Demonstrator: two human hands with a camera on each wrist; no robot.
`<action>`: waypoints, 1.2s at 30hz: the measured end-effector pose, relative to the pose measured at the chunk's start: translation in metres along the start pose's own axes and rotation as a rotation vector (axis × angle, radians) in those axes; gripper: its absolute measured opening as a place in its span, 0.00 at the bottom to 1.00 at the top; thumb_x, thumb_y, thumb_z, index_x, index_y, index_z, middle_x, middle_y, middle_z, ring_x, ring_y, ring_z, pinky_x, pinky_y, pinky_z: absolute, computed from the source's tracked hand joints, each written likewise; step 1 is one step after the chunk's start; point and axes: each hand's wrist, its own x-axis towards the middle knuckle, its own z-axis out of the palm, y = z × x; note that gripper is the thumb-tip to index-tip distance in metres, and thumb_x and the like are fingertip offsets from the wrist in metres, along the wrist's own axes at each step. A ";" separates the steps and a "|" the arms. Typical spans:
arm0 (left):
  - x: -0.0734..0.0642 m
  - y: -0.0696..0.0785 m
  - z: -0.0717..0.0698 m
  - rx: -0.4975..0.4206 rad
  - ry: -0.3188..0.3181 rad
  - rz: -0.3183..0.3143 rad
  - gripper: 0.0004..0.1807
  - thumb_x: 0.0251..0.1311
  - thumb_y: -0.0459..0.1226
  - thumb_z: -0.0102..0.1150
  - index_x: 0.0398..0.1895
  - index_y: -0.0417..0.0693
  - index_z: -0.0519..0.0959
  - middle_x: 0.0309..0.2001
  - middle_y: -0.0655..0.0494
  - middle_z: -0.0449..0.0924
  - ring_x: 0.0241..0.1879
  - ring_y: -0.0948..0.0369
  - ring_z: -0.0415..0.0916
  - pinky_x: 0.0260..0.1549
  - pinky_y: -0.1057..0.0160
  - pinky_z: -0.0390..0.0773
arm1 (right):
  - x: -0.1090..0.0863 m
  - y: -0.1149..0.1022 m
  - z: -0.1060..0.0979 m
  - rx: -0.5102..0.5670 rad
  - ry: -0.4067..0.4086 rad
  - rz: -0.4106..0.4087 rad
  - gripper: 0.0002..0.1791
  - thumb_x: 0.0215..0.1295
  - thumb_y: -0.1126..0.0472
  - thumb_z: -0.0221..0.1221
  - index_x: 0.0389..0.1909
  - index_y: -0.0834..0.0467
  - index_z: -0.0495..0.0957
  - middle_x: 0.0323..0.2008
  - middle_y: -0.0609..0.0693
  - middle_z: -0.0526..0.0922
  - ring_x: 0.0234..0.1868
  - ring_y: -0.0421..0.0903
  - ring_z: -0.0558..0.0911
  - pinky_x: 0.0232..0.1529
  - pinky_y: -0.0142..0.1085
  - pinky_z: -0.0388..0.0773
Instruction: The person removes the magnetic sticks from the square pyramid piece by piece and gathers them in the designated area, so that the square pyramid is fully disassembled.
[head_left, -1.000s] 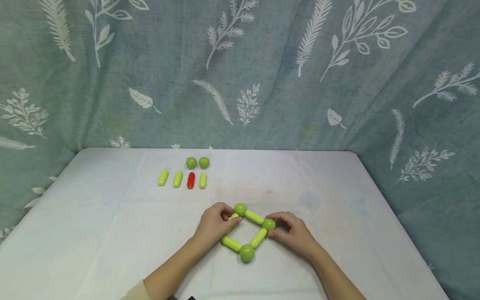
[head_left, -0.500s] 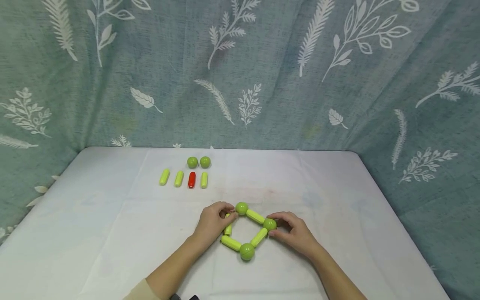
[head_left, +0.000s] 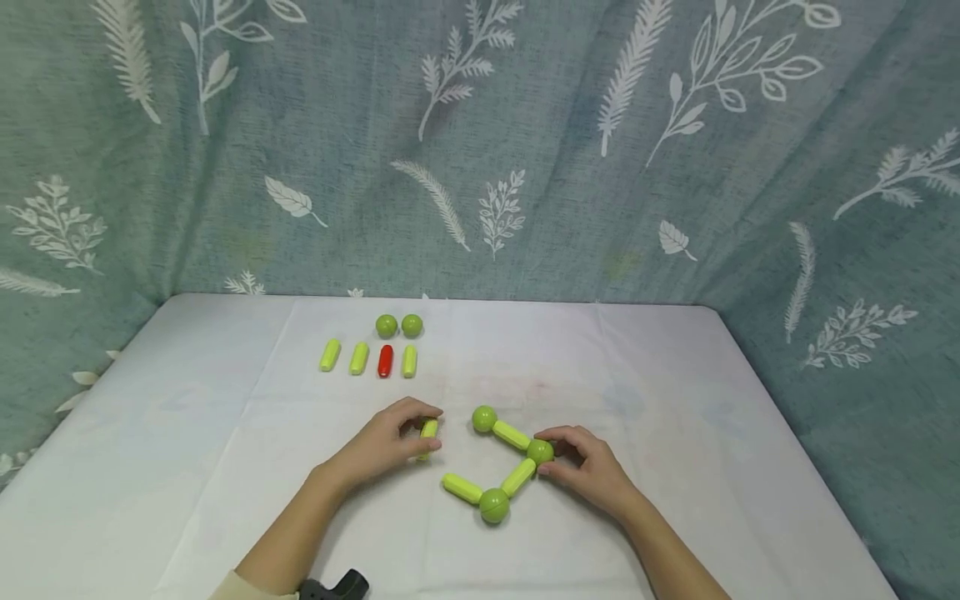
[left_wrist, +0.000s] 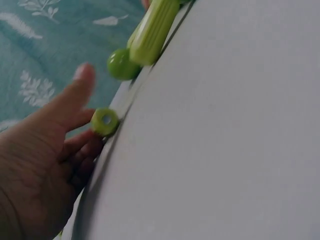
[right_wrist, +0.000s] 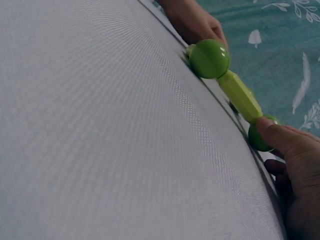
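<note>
My left hand (head_left: 386, 442) is around a yellow-green rod (head_left: 428, 439) lying apart on the table. In the left wrist view the thumb is lifted off this rod (left_wrist: 105, 121), and the other fingers touch it from the side; a metal dot shows in its end. My right hand (head_left: 588, 467) pinches a green ball (head_left: 540, 452) between thumb and fingers. That ball joins two rods: the upper rod (head_left: 512, 435) leads to another ball (head_left: 484, 418), the lower rod (head_left: 518, 477) to the near ball (head_left: 494, 505). From the near ball a further rod (head_left: 461, 488) points left, its far end loose.
At the back left lie two green balls (head_left: 399, 326), and in front of them a row of several yellow-green rods (head_left: 359, 358) with one red rod (head_left: 386, 361) among them. A white cloth covers the table (head_left: 637, 358). A leaf-patterned curtain (head_left: 555, 192) hangs behind.
My left hand has drawn the left rod away from the chain, out to the left. The ring has a gap on its left side. My right hand stays on its ball.
</note>
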 end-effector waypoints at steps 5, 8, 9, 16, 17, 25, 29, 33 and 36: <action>-0.006 -0.006 -0.010 -0.012 -0.133 0.050 0.35 0.43 0.50 0.73 0.58 0.56 0.74 0.53 0.65 0.72 0.52 0.63 0.69 0.57 0.56 0.69 | -0.002 0.000 -0.001 0.001 0.010 -0.014 0.21 0.53 0.57 0.68 0.49 0.52 0.79 0.39 0.43 0.80 0.40 0.37 0.78 0.42 0.32 0.77; -0.005 -0.010 -0.013 0.019 -0.100 0.052 0.34 0.45 0.49 0.73 0.58 0.55 0.74 0.52 0.64 0.73 0.50 0.62 0.70 0.54 0.57 0.71 | -0.002 0.000 -0.001 -0.008 0.007 -0.015 0.21 0.53 0.56 0.68 0.49 0.52 0.79 0.40 0.43 0.80 0.40 0.37 0.78 0.42 0.32 0.77; -0.005 -0.012 -0.014 0.025 -0.075 0.042 0.34 0.45 0.49 0.72 0.58 0.54 0.74 0.52 0.64 0.73 0.50 0.62 0.70 0.54 0.57 0.71 | -0.002 0.001 -0.001 -0.011 0.008 -0.014 0.21 0.53 0.56 0.68 0.49 0.52 0.79 0.40 0.43 0.80 0.40 0.36 0.78 0.42 0.31 0.77; -0.002 -0.026 -0.026 -0.034 0.067 -0.087 0.36 0.49 0.47 0.71 0.62 0.52 0.70 0.51 0.58 0.75 0.50 0.59 0.71 0.51 0.54 0.71 | 0.000 0.001 0.000 0.000 0.008 -0.012 0.21 0.53 0.55 0.68 0.49 0.52 0.79 0.41 0.44 0.80 0.41 0.38 0.78 0.43 0.32 0.77; -0.002 -0.027 -0.027 -0.030 0.072 -0.091 0.36 0.49 0.47 0.71 0.63 0.51 0.70 0.50 0.58 0.75 0.48 0.59 0.71 0.50 0.55 0.71 | 0.000 0.001 0.001 -0.001 0.007 -0.010 0.21 0.53 0.55 0.68 0.49 0.52 0.79 0.41 0.44 0.80 0.41 0.38 0.78 0.43 0.32 0.77; -0.002 -0.029 -0.027 -0.033 0.092 -0.112 0.34 0.51 0.44 0.70 0.63 0.50 0.70 0.49 0.56 0.75 0.46 0.59 0.71 0.47 0.59 0.73 | 0.000 0.002 0.001 0.012 0.000 -0.002 0.21 0.53 0.55 0.68 0.49 0.51 0.79 0.41 0.43 0.80 0.41 0.38 0.78 0.44 0.32 0.77; -0.002 -0.029 -0.027 -0.026 0.108 -0.110 0.35 0.51 0.43 0.70 0.63 0.50 0.69 0.51 0.55 0.75 0.46 0.59 0.72 0.47 0.60 0.73 | 0.000 0.003 0.001 0.018 0.001 -0.006 0.21 0.53 0.55 0.67 0.49 0.52 0.79 0.41 0.44 0.80 0.41 0.38 0.78 0.44 0.32 0.77; 0.001 -0.028 -0.029 -0.008 0.074 -0.060 0.41 0.49 0.43 0.71 0.68 0.53 0.64 0.56 0.55 0.71 0.46 0.59 0.70 0.46 0.60 0.73 | 0.000 0.003 0.002 0.014 0.007 0.003 0.21 0.53 0.58 0.68 0.49 0.52 0.79 0.40 0.44 0.80 0.41 0.39 0.78 0.44 0.32 0.77; 0.004 -0.028 -0.033 -0.025 0.006 -0.011 0.41 0.51 0.42 0.70 0.69 0.55 0.63 0.63 0.56 0.66 0.50 0.59 0.70 0.53 0.55 0.71 | 0.000 -0.001 0.003 0.018 0.008 0.004 0.21 0.53 0.62 0.68 0.49 0.56 0.78 0.40 0.47 0.80 0.41 0.41 0.78 0.44 0.34 0.77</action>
